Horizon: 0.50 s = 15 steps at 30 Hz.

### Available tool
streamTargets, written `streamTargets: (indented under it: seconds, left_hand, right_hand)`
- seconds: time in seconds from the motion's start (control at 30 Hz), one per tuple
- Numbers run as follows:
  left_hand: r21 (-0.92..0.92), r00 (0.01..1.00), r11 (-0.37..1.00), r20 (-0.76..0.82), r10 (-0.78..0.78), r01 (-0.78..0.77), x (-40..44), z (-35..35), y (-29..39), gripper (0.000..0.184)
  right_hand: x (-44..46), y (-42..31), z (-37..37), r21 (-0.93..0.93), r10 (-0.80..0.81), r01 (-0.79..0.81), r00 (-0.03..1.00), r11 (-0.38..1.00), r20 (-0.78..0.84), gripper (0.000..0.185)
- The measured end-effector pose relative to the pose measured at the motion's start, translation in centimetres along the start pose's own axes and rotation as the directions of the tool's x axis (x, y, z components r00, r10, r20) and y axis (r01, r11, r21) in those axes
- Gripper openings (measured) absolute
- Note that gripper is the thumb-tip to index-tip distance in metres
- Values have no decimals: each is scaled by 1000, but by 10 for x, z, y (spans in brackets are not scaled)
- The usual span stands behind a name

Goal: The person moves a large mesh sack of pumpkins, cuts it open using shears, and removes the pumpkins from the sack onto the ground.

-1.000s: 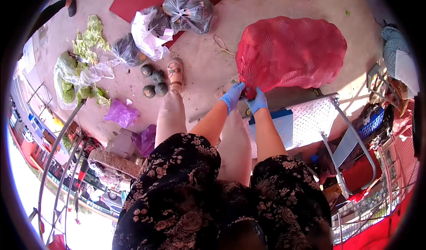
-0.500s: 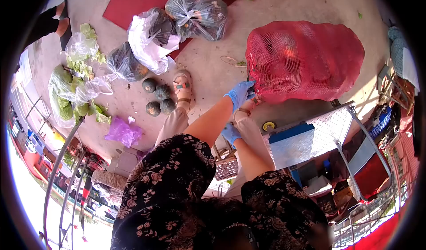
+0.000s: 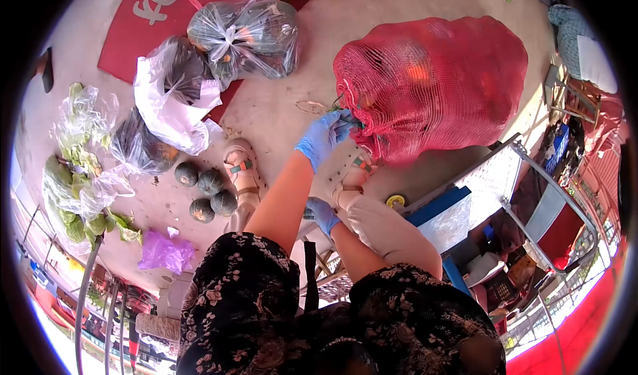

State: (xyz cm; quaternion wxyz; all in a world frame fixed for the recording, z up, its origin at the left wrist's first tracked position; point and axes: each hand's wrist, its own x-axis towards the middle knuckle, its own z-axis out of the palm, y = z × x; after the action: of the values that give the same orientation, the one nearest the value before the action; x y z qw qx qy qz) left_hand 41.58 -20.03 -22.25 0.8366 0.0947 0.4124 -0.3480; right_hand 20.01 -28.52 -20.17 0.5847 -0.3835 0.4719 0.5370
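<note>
A large red mesh sack (image 3: 452, 89) lies on its side on the floor, bulging with dark green and orange rounded produce, probably pumpkins. My left hand (image 3: 324, 135), in a blue glove, is closed on the gathered mouth of the sack, where a bit of dark green shows by the fingers. Held back near my right knee, my right hand (image 3: 322, 214) is also in a blue glove. Its fingers look curled together, with something dark at their tips that I cannot make out. Several small dark green pumpkins (image 3: 211, 182) sit beside my left shoe.
Bagged pumpkins (image 3: 249, 39) and a white plastic bag (image 3: 166, 106) lie near a red mat (image 3: 126, 42). Leafy vegetables in clear plastic (image 3: 76, 189) and a purple bag (image 3: 167, 251) are at left. A metal-framed stand (image 3: 485, 182) and yellow tape roll (image 3: 395, 201) are at right.
The view has shifted, so most things appear further left. My left hand stays at the sack's mouth, and my right hand is still near my knee. The other person's legs are mostly out of view.
</note>
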Motion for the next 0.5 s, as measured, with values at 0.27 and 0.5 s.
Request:
streamTargets:
  seconds: [0.27, 0.5]
  left_hand:
    - [881, 945, 418, 88, 314, -221, 29, 6, 74, 34]
    - [719, 836, 477, 273, 476, -506, -12, -12, 150, 29]
  right_hand:
    - [63, -245, 56, -20, -666, 666, 746, 746, 30, 30]
    - [111, -303, 103, -608, -634, 772, 566, 185, 527, 26]
